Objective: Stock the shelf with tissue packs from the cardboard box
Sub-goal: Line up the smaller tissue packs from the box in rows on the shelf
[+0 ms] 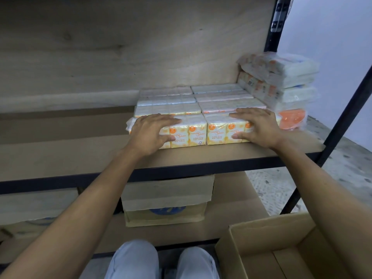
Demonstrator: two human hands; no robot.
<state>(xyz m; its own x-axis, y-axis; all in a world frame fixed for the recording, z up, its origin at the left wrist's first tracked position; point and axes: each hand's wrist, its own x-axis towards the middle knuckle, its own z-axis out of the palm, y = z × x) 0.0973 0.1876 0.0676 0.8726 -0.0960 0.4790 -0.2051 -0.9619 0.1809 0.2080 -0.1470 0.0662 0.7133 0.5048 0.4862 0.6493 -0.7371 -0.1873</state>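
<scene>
Head view looked down on the shelf [221, 156], a wide brown board on a black frame; the tissue packs [199, 109] sat in two neat columns toward its right half, with a looser stack of packs [281, 83] piled just beside them against the right post; the cardboard box [267, 250] stood open at lower right, and what showed of its inside looked bare, though the rest was out of frame; a second box [167, 202] rested on the lower level. The left hand [150, 133] lay flat and spread over the front left pack [188, 131]; the right hand [257, 127] lay likewise, fingers splayed, on the front right pack [219, 130]; neither was closed around anything. The risk, as I judged it, was uneven pressing; a harder shove from one side could skew the front row, or nudge the leaning side stack off the shelf end.
</scene>
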